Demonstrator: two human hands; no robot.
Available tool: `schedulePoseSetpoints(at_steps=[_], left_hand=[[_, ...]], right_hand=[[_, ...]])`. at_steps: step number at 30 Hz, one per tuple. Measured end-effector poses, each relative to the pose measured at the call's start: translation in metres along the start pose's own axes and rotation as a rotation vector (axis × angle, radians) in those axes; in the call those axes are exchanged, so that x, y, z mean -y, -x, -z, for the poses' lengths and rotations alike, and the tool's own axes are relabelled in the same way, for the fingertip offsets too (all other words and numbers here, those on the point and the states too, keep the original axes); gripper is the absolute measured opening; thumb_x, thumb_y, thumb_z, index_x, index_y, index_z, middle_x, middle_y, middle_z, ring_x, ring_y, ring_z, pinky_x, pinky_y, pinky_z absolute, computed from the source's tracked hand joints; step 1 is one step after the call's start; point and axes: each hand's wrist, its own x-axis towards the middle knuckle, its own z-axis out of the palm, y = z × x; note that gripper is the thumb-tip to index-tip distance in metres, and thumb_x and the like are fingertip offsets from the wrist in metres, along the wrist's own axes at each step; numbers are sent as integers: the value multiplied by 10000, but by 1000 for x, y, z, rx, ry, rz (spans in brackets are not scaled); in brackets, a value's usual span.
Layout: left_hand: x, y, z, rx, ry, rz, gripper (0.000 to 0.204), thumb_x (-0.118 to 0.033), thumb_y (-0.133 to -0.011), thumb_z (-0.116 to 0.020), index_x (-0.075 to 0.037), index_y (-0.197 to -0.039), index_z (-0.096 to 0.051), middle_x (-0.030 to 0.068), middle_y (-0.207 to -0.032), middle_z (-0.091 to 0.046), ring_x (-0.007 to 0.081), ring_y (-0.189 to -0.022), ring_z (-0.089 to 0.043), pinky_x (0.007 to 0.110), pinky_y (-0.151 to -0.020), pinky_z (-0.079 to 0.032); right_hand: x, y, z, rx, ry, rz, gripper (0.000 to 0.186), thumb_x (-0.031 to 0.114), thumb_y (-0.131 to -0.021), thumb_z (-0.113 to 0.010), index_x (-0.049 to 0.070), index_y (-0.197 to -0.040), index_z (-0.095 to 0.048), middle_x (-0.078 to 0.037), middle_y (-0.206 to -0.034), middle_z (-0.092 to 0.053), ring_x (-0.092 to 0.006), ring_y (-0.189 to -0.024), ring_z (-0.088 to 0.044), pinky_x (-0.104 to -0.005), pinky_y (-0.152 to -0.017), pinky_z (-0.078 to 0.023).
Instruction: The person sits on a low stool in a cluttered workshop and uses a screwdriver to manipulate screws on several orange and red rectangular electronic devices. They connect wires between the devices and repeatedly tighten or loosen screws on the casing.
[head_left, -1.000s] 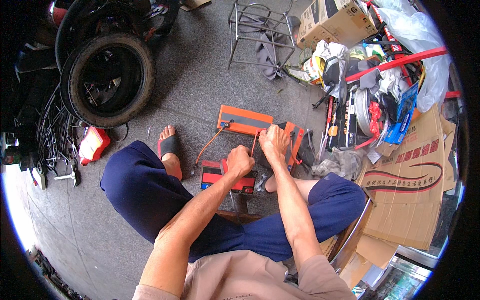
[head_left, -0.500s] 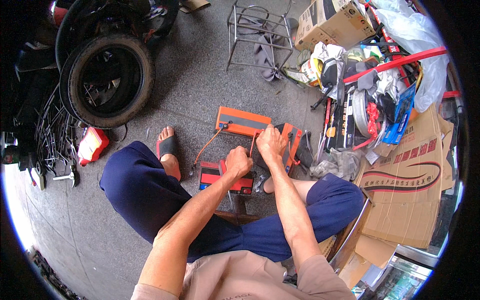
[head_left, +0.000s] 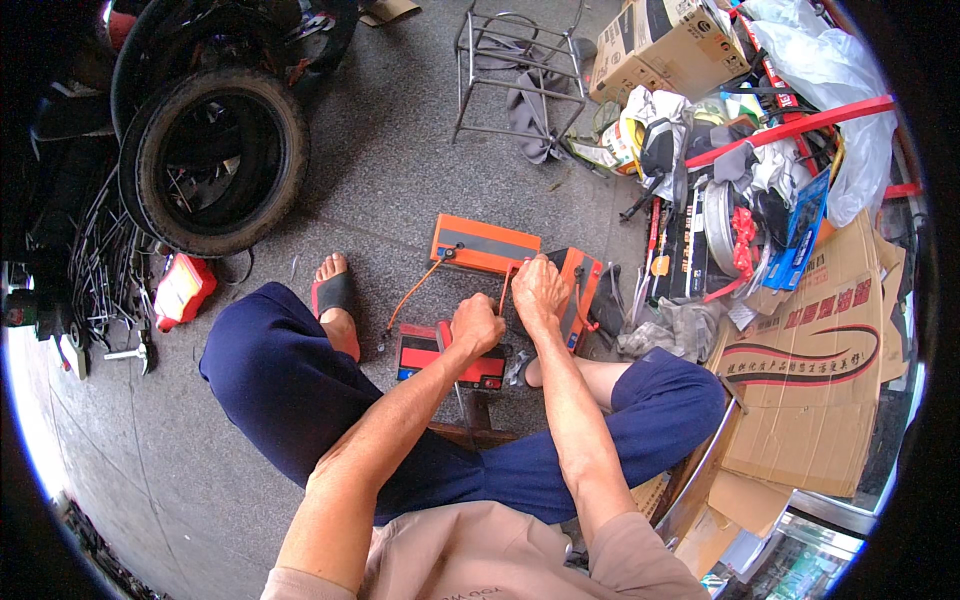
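Observation:
My left hand (head_left: 478, 324) is closed at the lower end of a short red cable (head_left: 505, 291), over a black and red battery (head_left: 417, 357). A red-handled tool (head_left: 443, 336) with a long shaft lies beneath that hand. My right hand (head_left: 539, 291) is closed on the cable's upper part, beside a long orange battery (head_left: 490, 233). Another orange and black battery (head_left: 588, 292) stands angled to the right, partly hidden by that hand. A thin orange lead (head_left: 414, 292) runs down from the long battery's left end. My fingertips and what exactly they pinch are partly hidden.
Tyres (head_left: 285, 160) and metal rods (head_left: 110, 270) lie at left, near a red container (head_left: 187, 285) and a hammer (head_left: 140, 354). A metal frame (head_left: 515, 90) stands ahead. A cardboard box (head_left: 670, 50), cluttered parts and flattened cardboard (head_left: 810, 400) fill the right. My bare legs and feet flank the batteries.
Both hands have shifted very slightly, the right one a little to the left and down since the first frame. Both remain closed in much the same places.

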Motion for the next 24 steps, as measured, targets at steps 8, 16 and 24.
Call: schedulePoseSetpoints(at_steps=[8, 16, 24], left_hand=[[5, -2, -4, -25, 7, -38, 258, -171, -733, -681, -9, -928, -721, 255, -904, -673, 392, -895, -665, 453, -838, -521], [3, -1, -4, -10, -1, -19, 248, -184, -738, -683, -14, -915, -721, 247, -888, -677, 389, -894, -667, 450, -832, -522], [8, -3, -11, -12, 11, -28, 271, -215, -741, -695, -38, -943, -728, 227, -920, -686, 382, -911, -666, 450, -844, -518]], right_hand=[[5, -3, 19, 106, -43, -63, 324, 269, -895, -560, -36, -910, -668, -253, -917, -678, -428, -877, -659, -519, -763, -507], [1, -5, 22, 136, -79, -100, 308, 255, -854, -592, -40, -883, -678, -265, -884, -675, -418, -876, -662, -513, -772, -508], [2, -2, 7, 52, -17, 33, 296, 217, -895, -510, -39, -980, -630, -234, -967, -666, -419, -850, -655, -524, -742, -510]])
